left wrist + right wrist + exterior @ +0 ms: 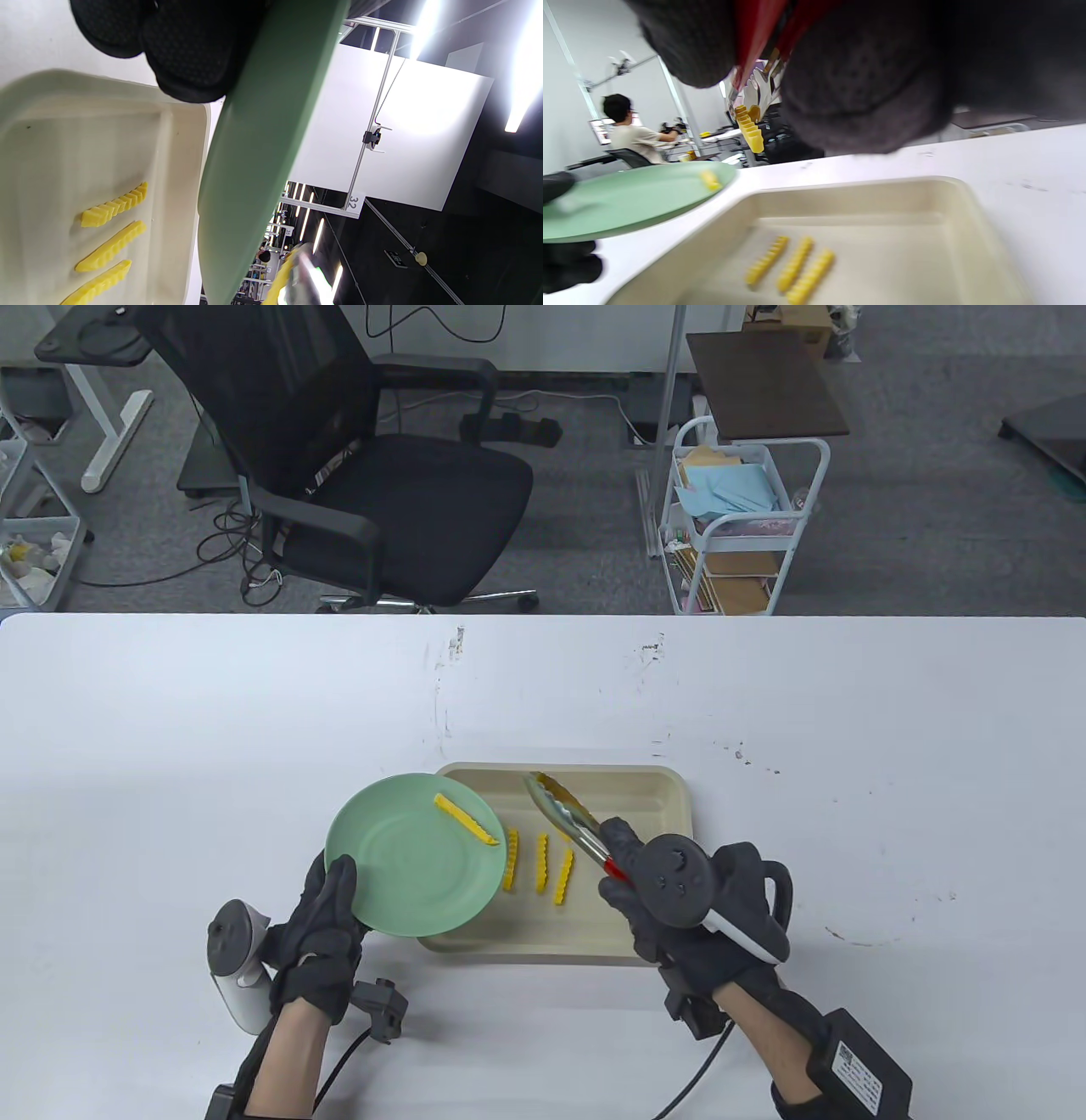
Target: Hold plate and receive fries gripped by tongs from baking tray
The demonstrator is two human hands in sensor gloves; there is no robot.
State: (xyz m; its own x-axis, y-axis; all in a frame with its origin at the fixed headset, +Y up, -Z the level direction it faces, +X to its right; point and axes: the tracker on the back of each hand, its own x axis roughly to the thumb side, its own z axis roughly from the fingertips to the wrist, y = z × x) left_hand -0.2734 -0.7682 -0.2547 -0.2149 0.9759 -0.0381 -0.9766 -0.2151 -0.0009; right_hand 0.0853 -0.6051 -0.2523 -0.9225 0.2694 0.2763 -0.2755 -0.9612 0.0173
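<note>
The left hand (318,937) grips the near-left rim of the green plate (407,865), thumb on top and fingers (186,51) underneath. The plate is held above the table (170,746), overlapping the left end of the beige baking tray (645,806). One crinkle-cut fry (465,819) lies on the plate near its far-right edge.

The right hand (679,912) is clenched around the red-handled end of the metal tongs (564,814). The tongs extend toward the far left, tips above the far part of the tray. In the right wrist view a fry (749,129) is pinched between the tong tips (its yellow is only faintly visible in the table view). It hangs above the tray, to the right of the plate.

Three fries (540,869) lie side by side on the tray floor, just right of the plate's edge and roughly parallel to each other. The leftmost of these appears to sit just at or under the plate rim; the table view does not settle which.

The tray rests flat on the white table.
</note>
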